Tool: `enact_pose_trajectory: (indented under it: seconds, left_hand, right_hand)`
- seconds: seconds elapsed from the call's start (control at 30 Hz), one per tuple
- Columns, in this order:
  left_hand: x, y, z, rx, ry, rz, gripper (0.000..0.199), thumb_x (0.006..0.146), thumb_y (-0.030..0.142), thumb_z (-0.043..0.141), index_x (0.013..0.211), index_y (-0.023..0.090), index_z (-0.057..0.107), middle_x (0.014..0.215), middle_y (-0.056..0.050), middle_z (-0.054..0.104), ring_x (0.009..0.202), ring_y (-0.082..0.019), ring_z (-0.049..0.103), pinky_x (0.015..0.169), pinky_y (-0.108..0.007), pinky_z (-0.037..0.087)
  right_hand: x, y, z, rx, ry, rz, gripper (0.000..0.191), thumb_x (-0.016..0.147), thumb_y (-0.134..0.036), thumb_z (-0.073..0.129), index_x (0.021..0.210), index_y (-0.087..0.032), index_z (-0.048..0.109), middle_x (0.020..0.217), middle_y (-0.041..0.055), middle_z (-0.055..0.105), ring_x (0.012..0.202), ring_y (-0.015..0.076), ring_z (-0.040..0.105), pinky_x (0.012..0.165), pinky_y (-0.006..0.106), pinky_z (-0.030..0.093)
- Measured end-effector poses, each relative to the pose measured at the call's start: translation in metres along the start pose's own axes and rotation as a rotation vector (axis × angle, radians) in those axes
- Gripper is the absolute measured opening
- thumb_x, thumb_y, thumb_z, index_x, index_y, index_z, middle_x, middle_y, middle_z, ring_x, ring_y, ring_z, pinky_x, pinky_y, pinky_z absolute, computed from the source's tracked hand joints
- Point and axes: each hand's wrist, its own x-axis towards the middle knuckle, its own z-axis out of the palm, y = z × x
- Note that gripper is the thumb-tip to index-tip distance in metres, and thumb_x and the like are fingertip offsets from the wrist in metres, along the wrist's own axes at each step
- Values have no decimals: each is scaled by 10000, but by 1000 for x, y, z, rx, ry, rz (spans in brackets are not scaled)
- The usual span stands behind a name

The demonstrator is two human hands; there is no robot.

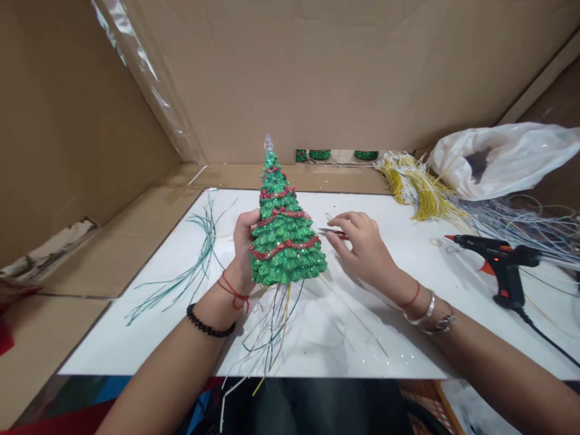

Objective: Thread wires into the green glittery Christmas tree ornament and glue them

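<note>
My left hand (244,241) is wrapped round the left side and back of a green glittery Christmas tree ornament (286,226), holding it upright above the white board. Red garlands circle the tree, and a clear pointed tip (268,143) tops it. Several thin wires (272,326) in white, yellow, blue and green hang from its base. To the right of the tree, my right hand (357,238) is low over the board with thumb and fingers apart. Between them lies a small pointed metal tool with red handles (338,234), partly hidden; its exact kind is unclear.
Green wires (199,254) lie on the white board (113,338) at left. On the right are a black glue gun (502,266) with its cord, yellow wire bundles (421,193), bluish-white wires (530,223) and a white plastic bag (507,157). Cardboard walls (326,78) surround the board.
</note>
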Motion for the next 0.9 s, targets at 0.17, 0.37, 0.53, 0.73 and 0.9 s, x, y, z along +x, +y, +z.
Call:
enact_pose_trajectory:
  seconds: [0.17, 0.37, 0.53, 0.73, 0.9]
  left_hand:
    - [-7, -1, -3, -51, -80, -28, 483, 606, 535, 618, 899, 152, 649, 882, -76, 685, 728, -225, 655, 693, -371, 546]
    - [-8, -2, -6, -15, -182, -8, 555, 620, 579, 611, 966, 147, 643, 904, -76, 658, 752, -251, 648, 685, -392, 536]
    - [-8, -2, -5, -4, -167, -5, 577, 600, 582, 629, 947, 121, 651, 880, -79, 657, 724, -235, 646, 657, -366, 535]
    - [-11, 1, 0, 64, -102, -66, 619, 619, 606, 610, 994, 117, 670, 935, -90, 700, 761, -268, 670, 693, -404, 549]
    - [0, 13, 5, 342, 40, 41, 499, 701, 538, 656, 969, 117, 687, 928, -100, 727, 870, -277, 683, 795, -363, 532]
  right_hand:
    - [-15, -31, -4, 361, -13, -150, 332, 971, -320, 377, 1181, -119, 538, 1104, 146, 598, 1041, 234, 551, 882, 418, 452]
    - [-26, -44, -1, 948, -182, 1, 404, 979, -453, 348, 1272, -238, 525, 1197, 78, 632, 1092, 209, 592, 932, 408, 479]
    - [-21, -48, -1, 1295, -407, 71, 573, 907, -589, 434, 1387, -276, 437, 1480, 51, 416, 1347, 223, 407, 1124, 431, 340]
    - [-23, -51, 6, 1473, -398, 191, 593, 789, -593, 624, 1265, -250, 539, 1284, 76, 596, 1202, 236, 550, 1024, 441, 445]
    - [-23, -51, 4, 1325, -171, 287, 603, 736, -698, 591, 1106, -222, 609, 1073, 83, 668, 978, 221, 627, 897, 420, 507]
